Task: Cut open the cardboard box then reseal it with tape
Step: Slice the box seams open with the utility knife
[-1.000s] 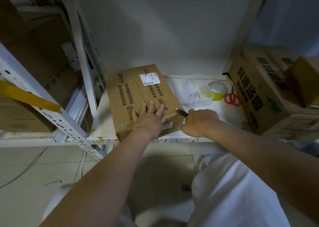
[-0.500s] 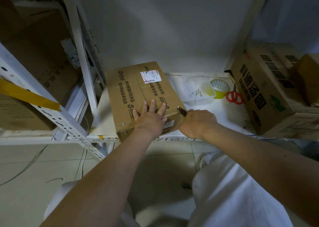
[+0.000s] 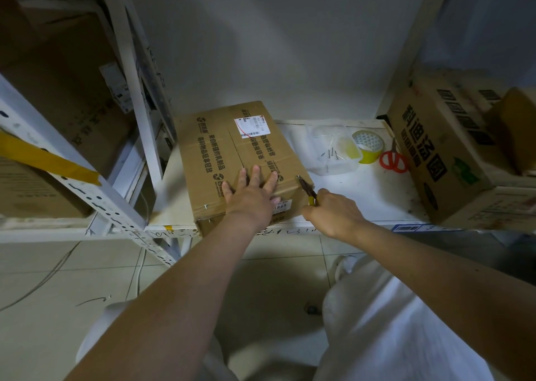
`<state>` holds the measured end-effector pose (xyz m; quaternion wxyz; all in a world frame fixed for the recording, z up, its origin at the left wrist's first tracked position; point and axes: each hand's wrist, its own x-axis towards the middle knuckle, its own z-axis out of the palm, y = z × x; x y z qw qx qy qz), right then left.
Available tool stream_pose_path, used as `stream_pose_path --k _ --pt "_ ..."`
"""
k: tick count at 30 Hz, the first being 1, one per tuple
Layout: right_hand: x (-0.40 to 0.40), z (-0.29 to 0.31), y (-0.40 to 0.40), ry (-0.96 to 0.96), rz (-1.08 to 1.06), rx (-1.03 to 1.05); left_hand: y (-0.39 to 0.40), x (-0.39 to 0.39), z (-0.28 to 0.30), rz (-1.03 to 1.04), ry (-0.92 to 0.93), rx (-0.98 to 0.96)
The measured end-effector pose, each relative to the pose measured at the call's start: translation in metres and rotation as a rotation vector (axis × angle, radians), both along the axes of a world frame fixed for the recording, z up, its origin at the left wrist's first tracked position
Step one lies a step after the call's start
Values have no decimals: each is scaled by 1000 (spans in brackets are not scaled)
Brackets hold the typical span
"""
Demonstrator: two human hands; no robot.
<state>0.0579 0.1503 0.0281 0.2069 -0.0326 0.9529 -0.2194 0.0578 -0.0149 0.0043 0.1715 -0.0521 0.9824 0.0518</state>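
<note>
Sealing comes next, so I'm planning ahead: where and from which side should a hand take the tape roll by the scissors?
Grip the tape roll across its outer yellow band, coming from above and the front. It lies nearly flat on the shelf with its open core facing up. The clear tray sits close on its left and the red scissors on its right, so a side approach looks cramped.

i see the left hand [image 3: 249, 196] lying flat on the brown box [image 3: 232, 160]. the right hand [image 3: 333, 214] holds a small knife [image 3: 306, 189] at the box's right edge. tape [image 3: 367, 146] and red scissors [image 3: 393, 160] sit nearby.
</note>
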Motion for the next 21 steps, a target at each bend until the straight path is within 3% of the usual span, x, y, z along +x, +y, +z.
stream_pose_path --k 7,12,17,21 --pt "-9 31 -9 94 206 355 -1 0 1 4 1 24" --pt "-9 33 -15 77 180 325 -1 -1 -1 4 2 7" --pt "-12 13 -5 -4 86 141 -1 -1 -2 -12 3 -7" --pt "-9 -7 -1 231 126 227 -1 0 -2 -18 9 -9"
